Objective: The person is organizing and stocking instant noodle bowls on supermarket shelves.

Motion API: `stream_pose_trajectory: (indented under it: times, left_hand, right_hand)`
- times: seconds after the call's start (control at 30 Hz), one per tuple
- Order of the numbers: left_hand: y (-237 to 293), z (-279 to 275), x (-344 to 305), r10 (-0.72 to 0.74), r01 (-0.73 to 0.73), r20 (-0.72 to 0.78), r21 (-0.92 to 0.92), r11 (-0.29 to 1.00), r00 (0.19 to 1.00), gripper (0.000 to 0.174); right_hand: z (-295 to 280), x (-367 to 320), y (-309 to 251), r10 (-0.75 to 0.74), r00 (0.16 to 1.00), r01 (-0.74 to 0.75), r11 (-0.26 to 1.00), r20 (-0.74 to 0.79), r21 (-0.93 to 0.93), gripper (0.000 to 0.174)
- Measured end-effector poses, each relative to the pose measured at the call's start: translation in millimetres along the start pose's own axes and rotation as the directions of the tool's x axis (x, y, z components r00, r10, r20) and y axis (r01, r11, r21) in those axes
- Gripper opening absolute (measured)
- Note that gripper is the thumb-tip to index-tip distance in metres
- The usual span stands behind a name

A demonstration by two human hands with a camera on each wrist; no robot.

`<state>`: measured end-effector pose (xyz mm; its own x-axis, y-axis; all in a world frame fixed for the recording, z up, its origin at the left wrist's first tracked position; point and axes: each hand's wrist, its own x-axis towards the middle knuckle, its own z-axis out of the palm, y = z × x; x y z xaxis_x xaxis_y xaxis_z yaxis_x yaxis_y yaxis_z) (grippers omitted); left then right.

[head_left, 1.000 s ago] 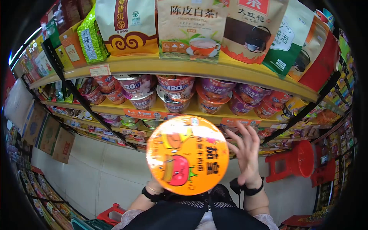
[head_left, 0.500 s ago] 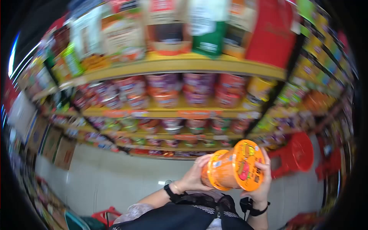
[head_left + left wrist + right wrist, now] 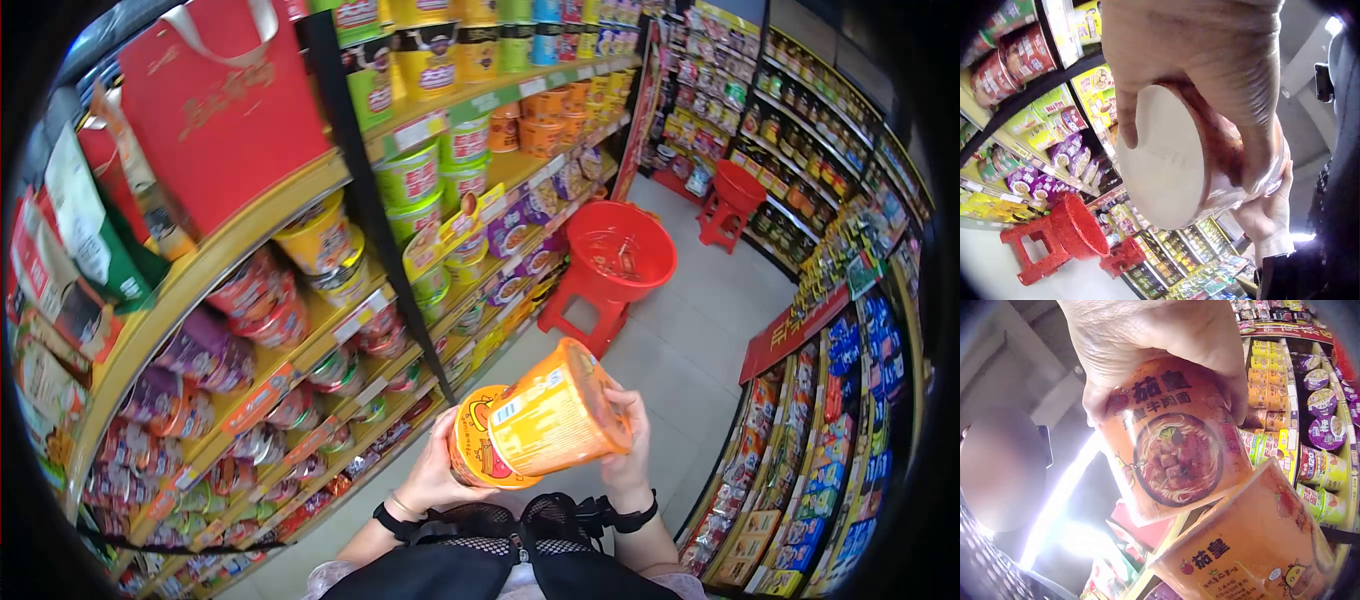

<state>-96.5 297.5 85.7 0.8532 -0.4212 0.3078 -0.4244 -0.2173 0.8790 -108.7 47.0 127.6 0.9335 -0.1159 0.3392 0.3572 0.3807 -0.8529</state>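
Two orange instant noodle tubs are held in front of the body. My left hand (image 3: 440,468) grips one noodle tub (image 3: 474,432) by its side, its cartoon lid partly covered by the other. In the left wrist view the thumb and fingers spread around that tub's pale bottom (image 3: 1166,165). My right hand (image 3: 630,455) grips the second noodle tub (image 3: 550,412), tilted across the first. A noodle bowl picture (image 3: 1177,459) shows on this second tub in the right wrist view, with fingers curled around one end.
Shelves of stacked noodle tubs (image 3: 410,180) and tea bags run along the left. A red basin on a red stool (image 3: 620,250) stands on the floor ahead; another red stool (image 3: 732,200) is farther back. Packed snack shelves (image 3: 830,450) line the right.
The view has swung right along the aisle. The right hand, spread beside an orange lid a second ago, now grips a tub. That tub has turned, its lid no longer facing the camera.
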Motion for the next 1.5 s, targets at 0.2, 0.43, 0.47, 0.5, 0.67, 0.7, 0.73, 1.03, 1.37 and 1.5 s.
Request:
stream_pose_trajectory:
  times: [0.2, 0.43, 0.47, 0.5, 0.67, 0.7, 0.73, 1.03, 1.37, 1.5]
  left_hand:
    - [-40, 2, 75, -0.041, 0.042, 0.009, -0.268, 0.962, 0.999, 0.123]
    - [-57, -25, 172, -0.093, 0.057, -0.073, -0.388, 0.92, 0.993, 0.125]
    - [-64, -30, 180, -0.098, 0.063, -0.072, -0.392, 0.918, 0.993, 0.125]
    - [-73, -34, 185, -0.105, 0.071, -0.066, -0.387, 0.919, 0.992, 0.125]
    - [-95, -55, 209, -0.182, 0.144, -0.066, -0.38, 0.914, 0.981, 0.128]
    - [-96, -58, 205, -0.204, 0.166, -0.071, -0.358, 0.919, 0.976, 0.129]
    - [-93, -62, 199, -0.204, 0.166, -0.071, -0.358, 0.919, 0.976, 0.129]
    - [-85, -33, 208, -0.395, 0.235, -0.319, -0.438, 0.868, 0.862, 0.135]
    - [-63, 59, 259, -0.433, 0.138, -0.58, -0.482, 0.865, 0.689, 0.113]
    - [-61, 87, 276, -0.429, 0.066, -0.667, -0.496, 0.866, 0.609, 0.095]
  right_hand:
    - [-33, 50, 11, 0.172, 0.95, -0.104, 0.961, -0.262, 0.255, 0.083]
    - [-67, 172, 33, 0.029, 0.964, -0.006, 0.996, -0.266, 0.089, 0.086]
    - [-67, 192, 35, 0.035, 0.963, -0.012, 0.996, -0.268, 0.086, 0.086]
    - [-66, 213, 36, -0.01, 0.973, 0.014, 1.0, -0.23, 0.017, 0.084]
    - [-63, 328, 70, -0.093, 0.98, 0.084, 0.995, -0.174, -0.056, 0.06]
    - [-62, 345, 79, -0.075, 0.983, 0.063, 0.995, -0.167, -0.077, 0.057]
    - [-60, 357, 87, -0.059, 0.985, 0.043, 0.994, -0.164, -0.099, 0.054]
    - [-55, 503, 170, -0.167, 0.961, 0.253, 0.851, 0.22, -0.461, 0.059]
    - [-60, 531, 150, -0.013, 0.767, 0.513, 0.612, 0.641, -0.601, 0.076]
    - [-78, 534, 134, 0.034, 0.693, 0.569, 0.588, 0.72, -0.575, 0.067]
